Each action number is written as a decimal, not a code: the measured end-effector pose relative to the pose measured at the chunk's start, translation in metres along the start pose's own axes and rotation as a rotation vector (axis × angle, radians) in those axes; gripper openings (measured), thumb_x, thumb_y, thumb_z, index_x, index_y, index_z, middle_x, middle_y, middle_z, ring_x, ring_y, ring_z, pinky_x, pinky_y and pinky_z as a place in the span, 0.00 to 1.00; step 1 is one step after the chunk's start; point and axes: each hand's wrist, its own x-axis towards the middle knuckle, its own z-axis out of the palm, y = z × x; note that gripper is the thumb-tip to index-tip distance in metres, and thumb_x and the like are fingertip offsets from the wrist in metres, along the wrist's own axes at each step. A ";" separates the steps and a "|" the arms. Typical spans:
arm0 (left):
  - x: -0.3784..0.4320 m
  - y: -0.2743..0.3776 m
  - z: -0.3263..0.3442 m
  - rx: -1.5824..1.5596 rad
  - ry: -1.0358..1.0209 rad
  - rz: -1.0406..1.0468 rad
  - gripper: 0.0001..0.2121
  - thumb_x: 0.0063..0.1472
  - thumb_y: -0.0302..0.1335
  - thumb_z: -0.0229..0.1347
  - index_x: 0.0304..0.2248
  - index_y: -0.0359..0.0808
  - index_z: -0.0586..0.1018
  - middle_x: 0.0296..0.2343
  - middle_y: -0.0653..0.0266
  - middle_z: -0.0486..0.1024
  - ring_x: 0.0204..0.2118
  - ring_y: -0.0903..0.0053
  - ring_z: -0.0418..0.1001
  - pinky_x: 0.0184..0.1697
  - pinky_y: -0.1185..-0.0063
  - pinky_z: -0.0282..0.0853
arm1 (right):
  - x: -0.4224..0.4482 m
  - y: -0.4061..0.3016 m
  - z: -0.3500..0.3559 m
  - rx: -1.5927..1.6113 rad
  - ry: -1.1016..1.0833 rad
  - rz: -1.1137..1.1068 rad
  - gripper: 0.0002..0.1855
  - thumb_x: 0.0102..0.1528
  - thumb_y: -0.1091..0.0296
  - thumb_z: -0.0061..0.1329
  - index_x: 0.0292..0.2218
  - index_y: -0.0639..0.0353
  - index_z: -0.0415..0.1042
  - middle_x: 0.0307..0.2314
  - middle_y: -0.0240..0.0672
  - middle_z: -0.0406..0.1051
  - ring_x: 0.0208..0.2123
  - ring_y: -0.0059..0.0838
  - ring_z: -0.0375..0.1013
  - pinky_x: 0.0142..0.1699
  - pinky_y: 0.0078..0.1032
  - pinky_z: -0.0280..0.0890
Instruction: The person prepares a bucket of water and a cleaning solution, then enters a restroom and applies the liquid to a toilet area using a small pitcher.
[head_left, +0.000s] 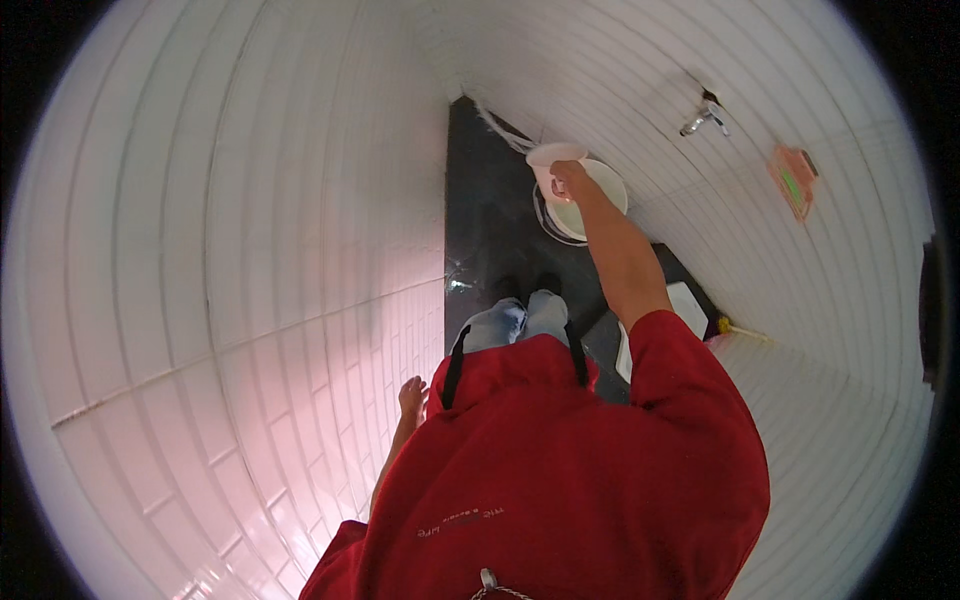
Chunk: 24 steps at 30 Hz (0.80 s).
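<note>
My right hand (568, 180) grips the handle of a white plastic mug (546, 169). The mug is over the left side of a white bucket (616, 184), which stands on the dark floor by the right wall and holds some liquid. What the mug contains cannot be told. My left hand (412, 394) hangs low at my left side beside the tiled wall, holding nothing that shows; its fingers look slightly curled and partly apart.
A chrome tap (705, 120) and a pinkish soap holder (793, 182) are fixed to the right wall. A white squat toilet pan (685, 307) lies partly behind my right arm. A yellow-ended brush (724, 325) rests near the wall. White tubing or cord (504, 131) lies near the far corner.
</note>
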 end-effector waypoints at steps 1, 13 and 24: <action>0.003 -0.004 -0.003 0.108 -0.035 0.097 0.17 0.57 0.37 0.48 0.42 0.36 0.69 0.36 0.62 0.71 0.37 0.72 0.70 0.33 0.72 0.66 | -0.002 0.001 -0.011 -0.004 0.014 -0.046 0.04 0.47 0.72 0.45 0.24 0.59 0.64 0.15 0.34 0.60 0.14 0.28 0.60 0.17 0.27 0.58; 0.064 0.072 0.005 0.545 -0.264 0.169 0.14 0.58 0.39 0.46 0.38 0.39 0.72 0.32 0.66 0.72 0.32 0.74 0.70 0.28 0.77 0.65 | -0.109 0.059 -0.118 0.447 0.279 -0.164 0.19 0.49 0.58 0.50 0.24 0.69 0.67 0.14 0.38 0.64 0.11 0.29 0.63 0.17 0.29 0.62; 0.111 0.449 0.212 0.482 -0.570 0.862 0.14 0.61 0.36 0.45 0.35 0.32 0.72 0.25 0.66 0.69 0.28 0.80 0.65 0.33 0.81 0.61 | -0.113 0.040 -0.187 0.475 0.344 -0.288 0.17 0.48 0.61 0.52 0.25 0.71 0.68 0.16 0.39 0.66 0.14 0.29 0.66 0.15 0.29 0.61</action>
